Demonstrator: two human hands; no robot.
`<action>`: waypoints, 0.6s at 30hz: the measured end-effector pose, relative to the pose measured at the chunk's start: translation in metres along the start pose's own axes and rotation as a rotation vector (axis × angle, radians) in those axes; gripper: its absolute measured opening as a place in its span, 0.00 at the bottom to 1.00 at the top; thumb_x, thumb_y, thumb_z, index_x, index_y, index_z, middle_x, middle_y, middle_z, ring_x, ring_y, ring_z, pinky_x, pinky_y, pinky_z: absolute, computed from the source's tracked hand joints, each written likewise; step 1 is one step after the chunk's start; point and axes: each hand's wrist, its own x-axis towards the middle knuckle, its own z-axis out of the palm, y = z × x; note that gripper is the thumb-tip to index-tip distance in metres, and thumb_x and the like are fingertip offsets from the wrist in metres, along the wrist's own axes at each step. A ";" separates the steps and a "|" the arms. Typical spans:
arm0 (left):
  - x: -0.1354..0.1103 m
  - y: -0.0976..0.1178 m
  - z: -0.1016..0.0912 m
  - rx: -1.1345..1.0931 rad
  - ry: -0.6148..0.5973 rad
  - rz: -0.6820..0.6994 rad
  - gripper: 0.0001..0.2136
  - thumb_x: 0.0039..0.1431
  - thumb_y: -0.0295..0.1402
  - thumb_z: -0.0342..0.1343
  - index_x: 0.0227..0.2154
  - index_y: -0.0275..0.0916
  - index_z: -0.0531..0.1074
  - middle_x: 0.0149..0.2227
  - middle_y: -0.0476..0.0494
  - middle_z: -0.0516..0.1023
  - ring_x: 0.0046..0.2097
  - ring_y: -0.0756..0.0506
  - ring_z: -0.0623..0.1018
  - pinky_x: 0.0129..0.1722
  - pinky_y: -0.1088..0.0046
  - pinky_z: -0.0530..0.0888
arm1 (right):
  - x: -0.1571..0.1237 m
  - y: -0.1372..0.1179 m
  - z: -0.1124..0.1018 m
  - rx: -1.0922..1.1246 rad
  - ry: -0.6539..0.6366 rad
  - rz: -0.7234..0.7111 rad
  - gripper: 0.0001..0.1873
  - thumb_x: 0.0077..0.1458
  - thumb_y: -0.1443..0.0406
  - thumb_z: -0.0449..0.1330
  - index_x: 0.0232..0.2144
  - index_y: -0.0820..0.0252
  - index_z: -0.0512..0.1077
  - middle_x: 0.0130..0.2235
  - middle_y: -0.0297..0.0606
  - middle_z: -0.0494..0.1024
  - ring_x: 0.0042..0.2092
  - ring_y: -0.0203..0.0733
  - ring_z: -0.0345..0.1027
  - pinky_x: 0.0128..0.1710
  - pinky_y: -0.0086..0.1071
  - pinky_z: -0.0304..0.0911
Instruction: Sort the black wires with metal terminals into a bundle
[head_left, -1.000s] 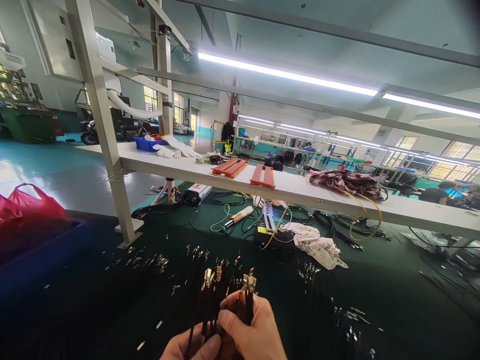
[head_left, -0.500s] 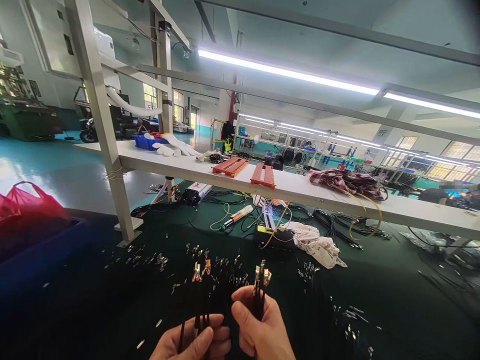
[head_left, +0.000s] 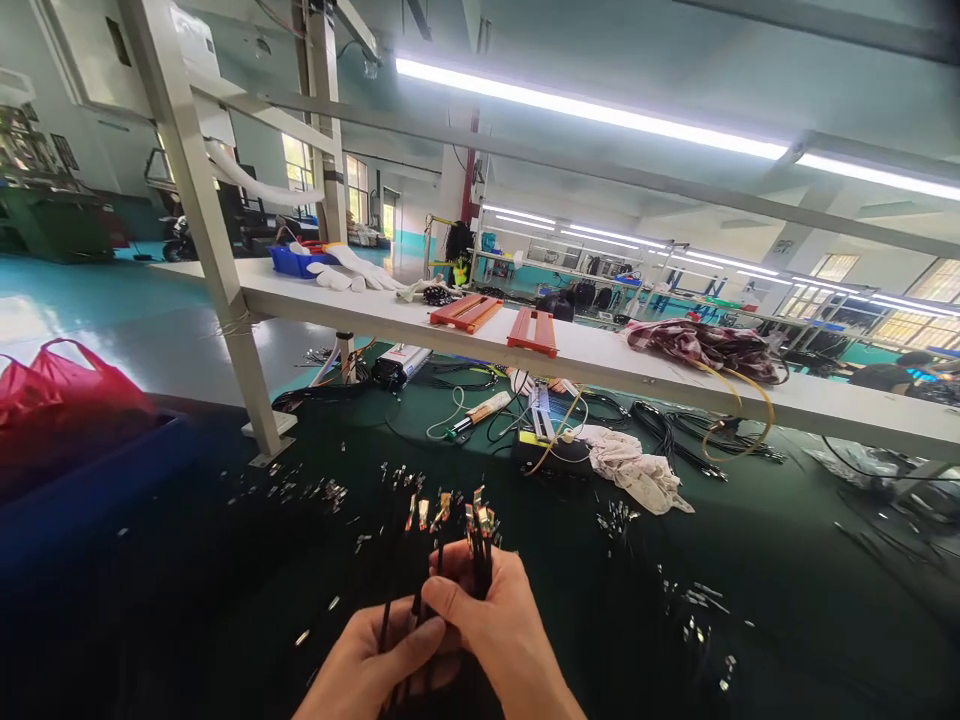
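My left hand, at the bottom middle, is closed round several thin black cables that stand upright with small metal ends above the fingers. Beside it, touching, my right hand grips another bunch of black cables. Shiny connectors with bits of orange top that bunch. My right thumb presses near a cable between the two hands. The lower lengths of the cables are lost in the dark.
Loose cables with metal ends lie on the dark green surface. A white shelf crosses ahead, bearing orange racks and white gloves. Under it lie a crumpled cloth and coiled cables. A blue bin with a red bag stands left.
My right hand has moved left and slightly up, and now meets my left hand. The two cable bunches are closer together. The view has shifted slightly.
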 end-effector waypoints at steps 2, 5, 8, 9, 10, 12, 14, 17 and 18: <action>0.006 -0.001 -0.005 0.013 0.006 0.031 0.13 0.48 0.36 0.67 0.35 0.32 0.79 0.36 0.35 0.81 0.41 0.38 0.79 0.43 0.68 0.76 | 0.000 0.000 -0.002 0.018 0.015 0.017 0.11 0.45 0.64 0.65 0.33 0.62 0.74 0.25 0.31 0.68 0.27 0.33 0.60 0.26 0.25 0.57; 0.012 0.001 -0.015 -0.090 0.129 0.070 0.14 0.44 0.34 0.70 0.33 0.31 0.79 0.37 0.35 0.81 0.42 0.39 0.80 0.45 0.67 0.77 | 0.000 0.002 -0.012 0.048 0.077 0.063 0.12 0.49 0.59 0.63 0.33 0.61 0.72 0.20 0.25 0.58 0.21 0.28 0.50 0.19 0.23 0.47; 0.014 0.007 -0.024 -0.160 0.249 0.127 0.12 0.45 0.31 0.69 0.33 0.30 0.79 0.39 0.34 0.81 0.43 0.39 0.79 0.46 0.69 0.77 | -0.001 0.008 -0.025 0.033 0.052 0.096 0.12 0.52 0.57 0.60 0.32 0.61 0.70 0.20 0.23 0.55 0.19 0.27 0.42 0.17 0.23 0.38; 0.014 0.008 -0.026 -0.170 0.270 0.137 0.11 0.47 0.30 0.68 0.33 0.30 0.79 0.40 0.34 0.81 0.44 0.39 0.79 0.46 0.69 0.77 | -0.002 0.010 -0.027 0.000 0.026 0.096 0.12 0.52 0.57 0.60 0.32 0.61 0.71 0.20 0.24 0.57 0.19 0.27 0.43 0.17 0.24 0.38; 0.014 0.009 -0.027 -0.179 0.286 0.139 0.10 0.48 0.28 0.67 0.34 0.30 0.79 0.40 0.34 0.80 0.44 0.40 0.79 0.47 0.69 0.77 | -0.003 0.011 -0.028 -0.055 0.007 0.082 0.11 0.51 0.58 0.60 0.31 0.61 0.73 0.20 0.25 0.59 0.19 0.27 0.45 0.17 0.25 0.40; 0.015 0.008 -0.026 -0.202 0.301 0.126 0.09 0.48 0.27 0.66 0.34 0.30 0.79 0.40 0.34 0.80 0.45 0.39 0.79 0.47 0.69 0.76 | -0.004 0.012 -0.025 -0.183 -0.033 0.016 0.06 0.48 0.64 0.62 0.29 0.61 0.76 0.22 0.29 0.67 0.22 0.30 0.53 0.21 0.26 0.49; 0.016 0.006 -0.022 -0.229 0.286 0.108 0.11 0.45 0.26 0.68 0.34 0.30 0.79 0.38 0.34 0.81 0.44 0.40 0.79 0.45 0.71 0.77 | -0.006 0.011 -0.017 -0.263 -0.090 -0.051 0.04 0.44 0.69 0.63 0.28 0.60 0.77 0.24 0.30 0.73 0.27 0.34 0.61 0.27 0.27 0.56; 0.017 0.002 -0.018 -0.231 0.240 0.095 0.10 0.40 0.27 0.71 0.28 0.32 0.79 0.29 0.39 0.81 0.32 0.45 0.80 0.35 0.76 0.77 | -0.006 0.009 -0.004 -0.333 -0.121 -0.087 0.17 0.40 0.74 0.65 0.35 0.55 0.77 0.30 0.30 0.77 0.31 0.40 0.68 0.30 0.28 0.60; 0.017 0.002 -0.018 -0.219 0.225 0.100 0.10 0.39 0.28 0.71 0.27 0.33 0.79 0.27 0.41 0.81 0.29 0.47 0.79 0.33 0.77 0.77 | -0.005 0.010 0.000 -0.370 -0.098 -0.092 0.19 0.39 0.74 0.65 0.37 0.53 0.77 0.30 0.30 0.78 0.33 0.42 0.69 0.31 0.29 0.60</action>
